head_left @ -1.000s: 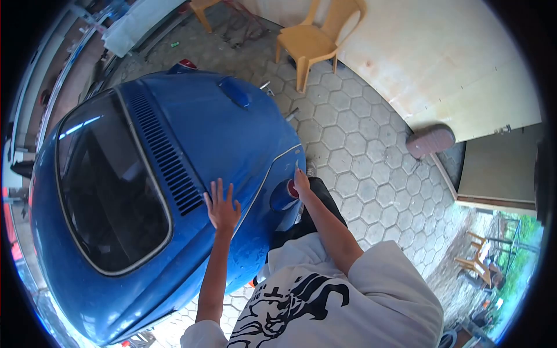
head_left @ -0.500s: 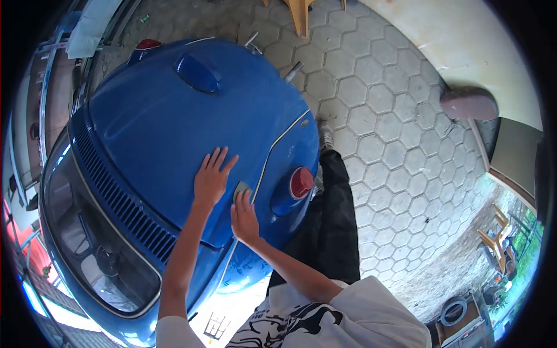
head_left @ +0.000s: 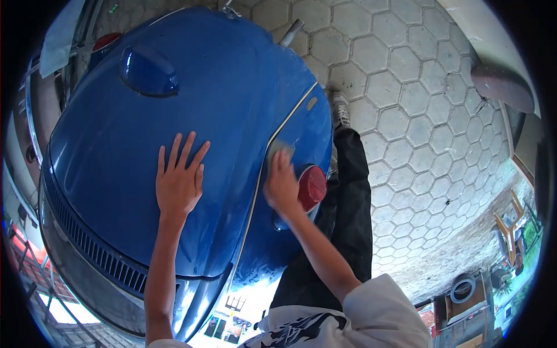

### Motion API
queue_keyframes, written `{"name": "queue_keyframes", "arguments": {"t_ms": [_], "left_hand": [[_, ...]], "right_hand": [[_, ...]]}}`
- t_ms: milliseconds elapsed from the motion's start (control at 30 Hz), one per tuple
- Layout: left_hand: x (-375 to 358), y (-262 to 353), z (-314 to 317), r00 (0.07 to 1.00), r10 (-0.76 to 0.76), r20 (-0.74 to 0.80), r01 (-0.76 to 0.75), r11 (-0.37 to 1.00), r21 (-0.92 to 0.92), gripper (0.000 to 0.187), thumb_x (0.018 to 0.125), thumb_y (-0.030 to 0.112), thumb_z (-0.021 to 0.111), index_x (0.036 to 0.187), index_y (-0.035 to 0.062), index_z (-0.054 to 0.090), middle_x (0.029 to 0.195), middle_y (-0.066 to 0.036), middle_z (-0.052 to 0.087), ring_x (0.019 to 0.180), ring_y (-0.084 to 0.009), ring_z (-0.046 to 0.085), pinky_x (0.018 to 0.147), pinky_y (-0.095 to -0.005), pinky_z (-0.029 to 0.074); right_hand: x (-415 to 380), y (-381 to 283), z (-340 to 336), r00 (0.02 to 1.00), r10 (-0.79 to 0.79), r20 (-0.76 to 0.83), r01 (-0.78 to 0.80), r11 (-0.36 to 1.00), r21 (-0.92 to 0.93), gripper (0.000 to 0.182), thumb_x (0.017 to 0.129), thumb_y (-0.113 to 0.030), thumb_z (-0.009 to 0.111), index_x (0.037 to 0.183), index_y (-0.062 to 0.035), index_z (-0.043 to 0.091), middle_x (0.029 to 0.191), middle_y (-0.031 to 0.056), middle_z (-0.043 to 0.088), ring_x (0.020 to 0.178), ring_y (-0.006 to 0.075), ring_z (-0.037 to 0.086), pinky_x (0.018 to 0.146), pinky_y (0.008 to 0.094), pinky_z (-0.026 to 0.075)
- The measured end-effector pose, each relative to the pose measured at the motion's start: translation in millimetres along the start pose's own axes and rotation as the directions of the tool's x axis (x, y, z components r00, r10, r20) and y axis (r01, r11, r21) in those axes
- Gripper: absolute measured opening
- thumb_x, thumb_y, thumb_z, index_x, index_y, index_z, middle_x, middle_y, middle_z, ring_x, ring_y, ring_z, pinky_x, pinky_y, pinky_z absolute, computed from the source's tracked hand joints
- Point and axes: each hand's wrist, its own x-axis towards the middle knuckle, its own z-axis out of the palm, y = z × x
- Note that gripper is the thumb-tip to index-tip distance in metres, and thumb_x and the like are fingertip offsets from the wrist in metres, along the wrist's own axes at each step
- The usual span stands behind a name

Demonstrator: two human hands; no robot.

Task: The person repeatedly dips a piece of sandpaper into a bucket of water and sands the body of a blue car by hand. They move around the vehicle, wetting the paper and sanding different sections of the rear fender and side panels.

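My left hand lies flat on the blue engine lid of a rounded car, fingers spread and holding nothing. My right hand, smeared by motion, presses a small grey-green pad, perhaps sandpaper, against the blue paint. The pad sits at the pale trim strip between the lid and the rear fender. Just beside the right wrist is the red tail light. A bare greyish patch shows in the fender paint farther forward.
A vent grille runs along the lid's left edge. A raised blue housing and an exhaust pipe are at the far end. My shoe stands on hexagonal pavers. Chairs and a tyre lie right.
My right hand has moved with the pad from the lid side to the trim strip and fender. The left hand has shifted left over the lid. The view has moved closer.
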Motion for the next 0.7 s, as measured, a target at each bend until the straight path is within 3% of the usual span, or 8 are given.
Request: {"name": "queue_keyframes", "arguments": {"t_ms": [67, 167, 200, 300, 400, 500, 633, 700], "left_hand": [[-1, 2, 0, 1.000, -0.005, -0.001, 0.005, 1.000, 0.021, 0.044, 0.104, 0.033, 0.041, 0.147, 0.0385, 0.043, 0.158, 0.006, 0.034, 0.147, -0.0189, 0.029, 0.124, -0.0453, 0.020], [0, 3, 0, 1.000, -0.010, 0.006, 0.010, 1.000, 0.013, 0.044, 0.103, 0.033, 0.040, 0.147, 0.0386, 0.044, 0.159, 0.006, 0.034, 0.147, -0.0203, 0.029, 0.124, -0.0465, 0.022], [3, 5, 1, 1.000, -0.022, 0.002, 0.022, 1.000, 0.021, 0.044, 0.103, 0.033, 0.041, 0.147, 0.0386, 0.044, 0.159, 0.006, 0.034, 0.147, -0.0212, 0.030, 0.123, -0.0477, 0.022], [14, 9, 5, 0.999, -0.034, -0.010, 0.035, 0.999, 0.039, 0.044, 0.103, 0.034, 0.041, 0.146, 0.0388, 0.045, 0.159, 0.004, 0.035, 0.147, -0.0241, 0.030, 0.122, -0.0519, 0.021], [27, 16, 6, 0.999, -0.040, -0.010, 0.040, 0.998, 0.037, 0.044, 0.103, 0.035, 0.041, 0.146, 0.0391, 0.045, 0.159, 0.002, 0.035, 0.148, -0.0273, 0.029, 0.121, -0.0567, 0.019], [34, 17, 7, 0.999, -0.050, 0.018, 0.049, 0.998, 0.047, 0.044, 0.103, 0.036, 0.040, 0.146, 0.0394, 0.046, 0.159, 0.001, 0.035, 0.148, -0.0287, 0.028, 0.121, -0.0593, 0.017], [35, 19, 5, 0.996, -0.056, 0.070, 0.052, 0.997, 0.055, 0.044, 0.105, 0.036, 0.034, 0.147, 0.0379, 0.045, 0.159, -0.001, 0.034, 0.148, -0.0306, 0.027, 0.121, -0.0598, 0.015], [34, 18, 6, 0.994, -0.059, 0.089, 0.054, 0.997, 0.062, 0.044, 0.106, 0.036, 0.031, 0.147, 0.0369, 0.046, 0.160, -0.002, 0.034, 0.148, -0.0318, 0.027, 0.121, -0.0600, 0.015]], "right_hand": [[60, 35, 13, 0.978, 0.151, -0.142, -0.155, 0.988, -0.010, 0.058, 0.090, -0.007, 0.046, 0.143, 0.0132, 0.032, 0.151, 0.0329, 0.033, 0.141, 0.0438, 0.036, 0.113, 0.0506, 0.035], [74, 48, 10, 0.976, 0.216, -0.002, -0.214, 0.968, 0.129, 0.062, 0.091, -0.010, 0.047, 0.145, 0.0136, 0.029, 0.153, 0.0320, 0.031, 0.143, 0.0436, 0.032, 0.116, 0.0486, 0.033], [42, 31, 6, 0.996, 0.084, 0.012, -0.084, 0.994, 0.069, 0.059, 0.094, -0.012, 0.044, 0.147, 0.0098, 0.030, 0.155, 0.0294, 0.029, 0.144, 0.0411, 0.031, 0.116, 0.0495, 0.031], [-5, 10, -6, 0.986, 0.003, 0.164, -0.029, 0.987, 0.157, 0.055, 0.098, -0.014, 0.041, 0.149, 0.0051, 0.030, 0.157, 0.0262, 0.027, 0.145, 0.0395, 0.032, 0.117, 0.0500, 0.029], [80, 31, 9, 0.996, 0.061, -0.072, -0.043, 0.973, 0.228, 0.052, 0.103, -0.018, 0.040, 0.150, 0.0010, 0.032, 0.157, 0.0233, 0.030, 0.146, 0.0375, 0.030, 0.116, 0.0521, 0.030], [146, 26, 14, 0.981, 0.155, -0.121, -0.133, 0.976, 0.174, 0.049, 0.104, -0.018, 0.038, 0.150, -0.0007, 0.035, 0.157, 0.0203, 0.033, 0.146, 0.0336, 0.032, 0.116, 0.0524, 0.030], [89, 32, 2, 1.000, -0.022, 0.016, 0.019, 0.990, 0.139, 0.049, 0.105, -0.023, 0.036, 0.151, -0.0055, 0.036, 0.156, 0.0177, 0.037, 0.145, 0.0318, 0.033, 0.116, 0.0544, 0.029], [118, 47, 6, 0.997, -0.014, -0.071, 0.021, 0.995, 0.093, 0.049, 0.105, -0.024, 0.036, 0.151, -0.0051, 0.036, 0.155, 0.0179, 0.038, 0.144, 0.0331, 0.035, 0.116, 0.0557, 0.028]]}}
